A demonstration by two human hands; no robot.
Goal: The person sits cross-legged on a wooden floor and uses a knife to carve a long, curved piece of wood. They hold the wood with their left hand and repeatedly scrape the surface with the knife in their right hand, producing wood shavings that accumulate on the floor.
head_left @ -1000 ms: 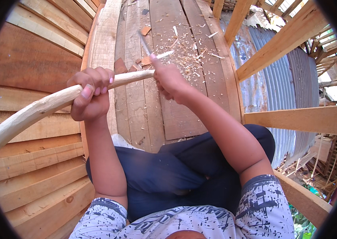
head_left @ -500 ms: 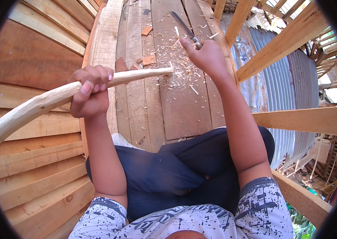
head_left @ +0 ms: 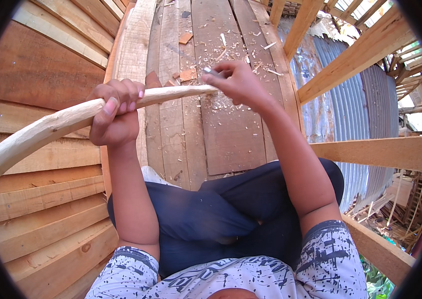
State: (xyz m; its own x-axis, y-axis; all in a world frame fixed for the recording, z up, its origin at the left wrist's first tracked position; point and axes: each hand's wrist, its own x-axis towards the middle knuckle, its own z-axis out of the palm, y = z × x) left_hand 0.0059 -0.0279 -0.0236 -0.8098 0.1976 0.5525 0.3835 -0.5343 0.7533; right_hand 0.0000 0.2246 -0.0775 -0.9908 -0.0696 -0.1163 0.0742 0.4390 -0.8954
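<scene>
My left hand [head_left: 116,109] is wrapped round a long, pale, peeled wooden stick [head_left: 46,129]. The stick curves down past the left rim, and its narrow end reaches the middle of the plank floor. Close to that narrow end is my right hand [head_left: 241,85], closed on a knife [head_left: 213,73]. Only a short metallic bit of the knife shows clearly by the thumb. Its blade is smeared by motion, and the handle is mostly hidden in the fingers.
Wood shavings and small orange-brown chips [head_left: 188,75] litter the plank floor [head_left: 233,144]. A board wall [head_left: 46,169] rises on the left. On the right, timber rails [head_left: 375,153] stand before corrugated metal sheets [head_left: 345,99]. My crossed legs [head_left: 211,209] fill the near side.
My right hand has moved left and slightly nearer, to the stick's narrow end. The knife blade, earlier pointing far and left in plain sight, is now a blur. My left hand has barely moved.
</scene>
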